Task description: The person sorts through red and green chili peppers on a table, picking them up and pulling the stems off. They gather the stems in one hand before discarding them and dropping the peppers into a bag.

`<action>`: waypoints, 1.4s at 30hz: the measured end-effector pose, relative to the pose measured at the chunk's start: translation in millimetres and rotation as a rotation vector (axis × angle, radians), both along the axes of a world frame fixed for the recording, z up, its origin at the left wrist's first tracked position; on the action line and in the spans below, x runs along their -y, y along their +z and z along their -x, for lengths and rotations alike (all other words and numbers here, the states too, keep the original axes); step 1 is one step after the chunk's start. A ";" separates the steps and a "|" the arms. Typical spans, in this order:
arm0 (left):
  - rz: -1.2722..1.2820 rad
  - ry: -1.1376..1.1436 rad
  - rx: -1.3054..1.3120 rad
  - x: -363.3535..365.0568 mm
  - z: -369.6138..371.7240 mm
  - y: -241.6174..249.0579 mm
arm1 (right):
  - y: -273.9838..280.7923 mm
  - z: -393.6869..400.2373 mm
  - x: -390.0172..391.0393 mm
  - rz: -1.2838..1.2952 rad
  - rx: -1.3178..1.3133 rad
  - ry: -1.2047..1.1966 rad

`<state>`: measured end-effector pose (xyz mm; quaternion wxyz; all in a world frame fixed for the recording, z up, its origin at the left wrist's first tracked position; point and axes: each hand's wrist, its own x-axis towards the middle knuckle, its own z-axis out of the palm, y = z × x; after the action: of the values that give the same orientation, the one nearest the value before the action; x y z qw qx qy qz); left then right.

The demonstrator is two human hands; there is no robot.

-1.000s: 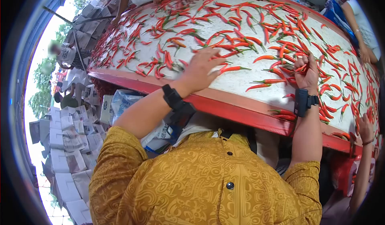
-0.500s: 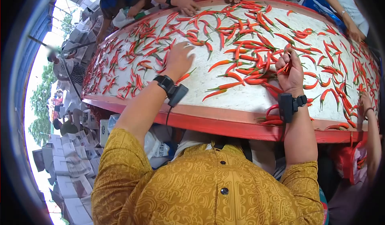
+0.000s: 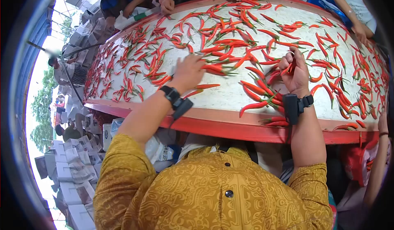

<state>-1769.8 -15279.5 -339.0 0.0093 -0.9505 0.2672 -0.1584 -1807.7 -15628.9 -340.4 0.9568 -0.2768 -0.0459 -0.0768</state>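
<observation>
Red chili peppers with green stems lie across a white tabletop. My left hand, palm down with its fingers stretched out, is over the table. Its fingertips reach the near end of a pile of chili peppers; whether they touch is hard to tell. One long chili pepper lies just right of that wrist. My right hand is raised and closed on red chili peppers, partly hidden by the fingers. Close to it, several chili peppers lie in a loose bunch.
A raised red rim runs along the table's near side. Across the table are another person's hands and a person's arm at the far right. A red bag hangs below the right edge.
My left hand has moved slightly right and down, toward the pepper pile. Peppers in the middle lie in different places, with a bunch now left of my right hand, which stays closed.
</observation>
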 end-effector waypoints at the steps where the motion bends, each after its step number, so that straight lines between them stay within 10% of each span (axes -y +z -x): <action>1: -0.027 0.008 0.017 -1.5 4.2 5.9 | -0.3 1.0 4.5 -0.006 -0.003 -0.001; 9: 0.337 0.221 0.025 -51.6 -74.6 13.1 | -1.0 7.7 46.3 0.045 -0.038 -0.035; 15: -0.070 0.524 -0.106 -30.7 -88.0 17.8 | -5.0 7.9 75.6 0.076 -0.069 -0.038; 25: 0.269 0.351 -0.202 49.9 -44.2 31.9 | -9.6 14.2 131.6 0.093 -0.045 0.005; 31: 0.182 -0.281 -0.250 202.3 24.3 28.5 | -9.2 18.6 167.0 0.107 -0.069 -0.005; 42: -0.075 -0.019 -0.101 194.6 29.3 18.8 | -4.8 29.1 234.3 0.076 -0.032 -0.045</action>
<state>-1799.1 -15474.1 -320.3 0.0299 -0.9536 0.2823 -0.1004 -1836.9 -15863.2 -345.2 0.9443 -0.3149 -0.0270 -0.0922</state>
